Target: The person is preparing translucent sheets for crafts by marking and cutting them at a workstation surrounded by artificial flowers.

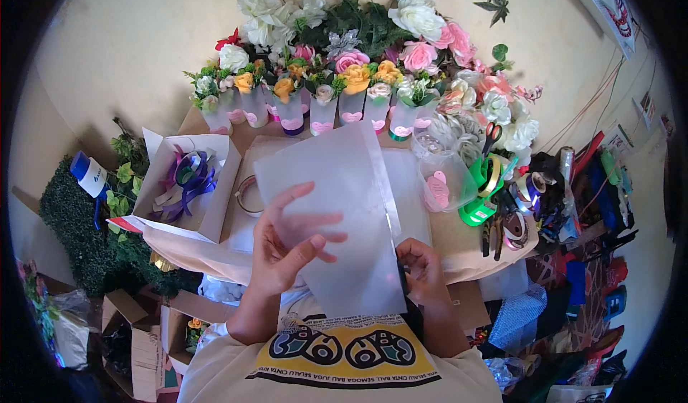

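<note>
A translucent frosted plastic sheet (344,188) is held up in front of me, with a shiny strip along its right edge. My left hand (293,236) is at the sheet's left side; its fingers are spread behind the sheet and show through it, while the thumb lies in front. At the lower right edge of the sheet, the bent fingers of my right hand (422,268) pinch it near a dark strip. Beneath, more pale sheets (411,188) lie on the cloth-covered table, and a roll of clear tape (248,196) rests left of the held sheet.
Artificial flowers in frosted cups (322,115) line the table's back. On the left stands a white box (228,188) of ribbons. To the right are a clear plastic tub (446,177), a green tape dispenser (478,209), scissors (491,134), pliers (494,236) and ribbon rolls (515,230).
</note>
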Available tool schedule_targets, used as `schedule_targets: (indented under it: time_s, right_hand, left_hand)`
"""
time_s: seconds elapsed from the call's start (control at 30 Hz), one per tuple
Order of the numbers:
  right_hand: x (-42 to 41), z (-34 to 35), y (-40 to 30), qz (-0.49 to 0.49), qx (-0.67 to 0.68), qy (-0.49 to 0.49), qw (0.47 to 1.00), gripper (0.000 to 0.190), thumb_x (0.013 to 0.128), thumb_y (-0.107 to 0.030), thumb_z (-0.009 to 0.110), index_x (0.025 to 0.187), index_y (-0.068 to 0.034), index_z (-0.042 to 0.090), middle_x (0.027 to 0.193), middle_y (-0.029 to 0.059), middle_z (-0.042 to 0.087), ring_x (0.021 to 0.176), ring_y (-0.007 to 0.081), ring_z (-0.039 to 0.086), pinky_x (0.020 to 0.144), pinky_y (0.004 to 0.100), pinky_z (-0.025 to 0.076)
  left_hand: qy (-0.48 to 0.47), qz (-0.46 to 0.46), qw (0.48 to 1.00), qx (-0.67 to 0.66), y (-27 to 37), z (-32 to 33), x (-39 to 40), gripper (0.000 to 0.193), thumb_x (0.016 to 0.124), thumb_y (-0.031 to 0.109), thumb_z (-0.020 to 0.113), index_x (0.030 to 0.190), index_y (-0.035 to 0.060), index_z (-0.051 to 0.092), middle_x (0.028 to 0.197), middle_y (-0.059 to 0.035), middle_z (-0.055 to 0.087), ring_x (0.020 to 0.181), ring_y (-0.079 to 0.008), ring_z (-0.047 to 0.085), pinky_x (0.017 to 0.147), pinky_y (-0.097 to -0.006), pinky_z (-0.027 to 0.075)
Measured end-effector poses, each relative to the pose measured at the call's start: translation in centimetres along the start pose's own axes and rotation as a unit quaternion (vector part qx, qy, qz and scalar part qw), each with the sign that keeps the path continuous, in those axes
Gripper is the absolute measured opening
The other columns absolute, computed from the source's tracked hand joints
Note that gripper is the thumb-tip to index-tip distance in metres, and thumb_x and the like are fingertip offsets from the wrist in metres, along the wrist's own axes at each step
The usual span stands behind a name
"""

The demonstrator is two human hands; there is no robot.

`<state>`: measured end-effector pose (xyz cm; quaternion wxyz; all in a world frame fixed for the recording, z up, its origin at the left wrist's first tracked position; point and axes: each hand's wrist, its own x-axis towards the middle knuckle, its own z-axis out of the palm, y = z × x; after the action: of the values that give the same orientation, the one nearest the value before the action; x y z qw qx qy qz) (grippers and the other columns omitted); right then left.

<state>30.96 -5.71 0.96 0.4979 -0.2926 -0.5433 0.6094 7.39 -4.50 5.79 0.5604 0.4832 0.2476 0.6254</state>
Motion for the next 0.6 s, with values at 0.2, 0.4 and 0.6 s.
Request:
schedule_targets:
  time_s: [0.2,0.4,0.6]
  right_hand:
    - [-0.15,-0.2,-0.07,0.028,-0.038,-0.019,0.999,0.027,0.076,-0.014,0.074,0.09,-0.002,0.055,0.079,-0.001,0.056,0.072,0.0058,0.055,0.067,0.0205,0.044]
    - [-0.05,0.31,-0.59,0.047,-0.029,-0.015,0.998,0.028,0.076,-0.014,0.073,0.09,-0.002,0.052,0.077,-0.0015,0.054,0.067,0.0048,0.052,0.063,0.0192,0.042]
    - [0.28,0.37,-0.46,0.004,-0.03,-0.026,0.999,0.025,0.079,-0.016,0.07,0.089,-0.004,0.05,0.075,-0.0007,0.054,0.062,0.0043,0.051,0.056,0.0182,0.04]
  left_hand:
    - [0.051,-0.039,0.997,0.039,0.41,-0.1,0.31,0.053,0.086,-0.002,0.058,0.133,0.0052,0.036,0.097,-0.0204,0.066,0.082,-0.0272,0.068,0.054,-0.0314,0.057]
    - [0.036,-0.047,0.997,0.053,0.29,0.28,-0.05,0.053,0.087,-0.003,0.057,0.134,0.0055,0.034,0.096,-0.0203,0.066,0.082,-0.0268,0.068,0.054,-0.0314,0.058]
    - [0.016,-0.054,0.997,0.05,0.2,0.55,-0.13,0.056,0.087,-0.003,0.057,0.136,0.006,0.031,0.096,-0.0209,0.066,0.083,-0.0267,0.068,0.056,-0.031,0.058]
